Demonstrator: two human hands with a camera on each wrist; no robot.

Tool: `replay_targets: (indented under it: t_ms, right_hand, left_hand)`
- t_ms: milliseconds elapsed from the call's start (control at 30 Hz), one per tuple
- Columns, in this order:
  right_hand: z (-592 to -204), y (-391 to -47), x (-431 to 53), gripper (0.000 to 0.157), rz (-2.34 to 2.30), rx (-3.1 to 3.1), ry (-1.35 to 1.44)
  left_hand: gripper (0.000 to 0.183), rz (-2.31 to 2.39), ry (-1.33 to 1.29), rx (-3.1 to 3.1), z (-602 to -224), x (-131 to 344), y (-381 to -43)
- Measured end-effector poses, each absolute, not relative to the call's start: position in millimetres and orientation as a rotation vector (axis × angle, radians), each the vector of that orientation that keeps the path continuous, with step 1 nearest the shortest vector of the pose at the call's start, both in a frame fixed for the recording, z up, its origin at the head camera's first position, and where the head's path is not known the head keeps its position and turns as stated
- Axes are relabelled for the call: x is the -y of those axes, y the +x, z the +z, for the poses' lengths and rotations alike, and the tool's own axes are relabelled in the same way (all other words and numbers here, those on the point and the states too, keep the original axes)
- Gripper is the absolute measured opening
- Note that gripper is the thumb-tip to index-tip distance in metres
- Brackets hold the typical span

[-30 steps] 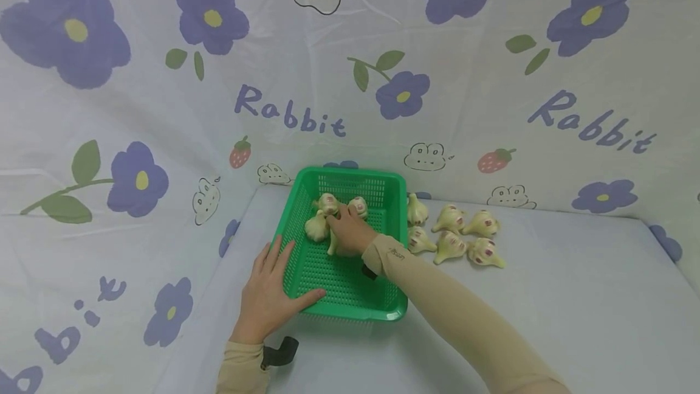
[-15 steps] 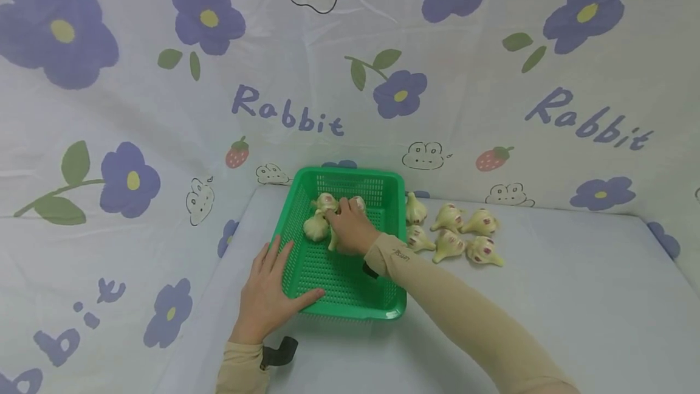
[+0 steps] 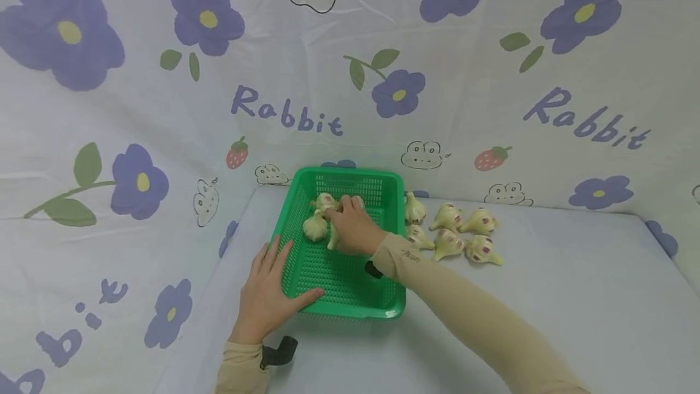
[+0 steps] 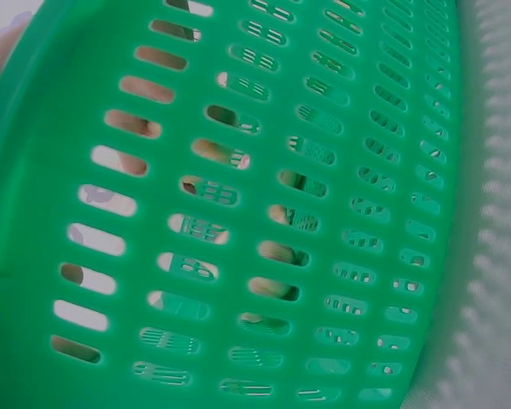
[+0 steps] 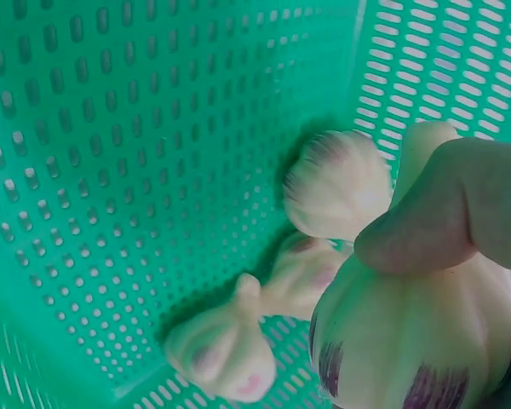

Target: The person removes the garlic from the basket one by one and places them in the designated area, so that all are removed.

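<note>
In the head view my right hand (image 3: 355, 228) reaches down into a green basket (image 3: 399, 211). Its thumb and fingers grip a garlic bulb (image 5: 409, 341), large in the right wrist view, thumb across the base of its neck. Beyond it in the basket are more garlic bulbs: one nearest the corner (image 5: 336, 186), another in the middle (image 5: 298, 277), and a third lower down (image 5: 226, 354). My left hand (image 3: 266, 300) rests on the basket's near left rim with fingers spread straight; the left wrist view is mostly slotted basket wall (image 4: 238, 204).
Right of the basket, several garlic bulbs (image 3: 482, 250) lie in two rows on the white tabletop (image 3: 574, 297). Behind rises a white cloth (image 3: 465, 96) printed with flowers, rabbits and lettering, close to the basket's far side.
My right hand has shifted slightly within the basket and now covers more of the garlic bulb at the far right. The left hand stays on the rim.
</note>
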State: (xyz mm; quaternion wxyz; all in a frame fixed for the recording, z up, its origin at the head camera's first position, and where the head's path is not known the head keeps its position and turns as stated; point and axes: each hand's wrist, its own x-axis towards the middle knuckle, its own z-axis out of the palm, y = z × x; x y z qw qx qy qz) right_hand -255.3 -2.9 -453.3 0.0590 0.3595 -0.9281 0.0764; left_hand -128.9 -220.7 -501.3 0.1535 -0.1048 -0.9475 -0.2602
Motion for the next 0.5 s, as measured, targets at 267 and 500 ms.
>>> replay_targets:
  t_ms: [267, 500]
  right_hand:
    - [-428.9, -241.7, -10.9, 0.055, 0.411, 2.925, 1.077]
    - [-419.6, -230.9, -30.5, 0.055, 0.441, 2.847, 1.106]
  left_hand:
    - [0.112, -0.740, -0.292, 2.734, -499.9, 220.6, -129.4]
    - [0.111, -0.746, -0.293, 2.734, -499.5, 220.2, -129.7]
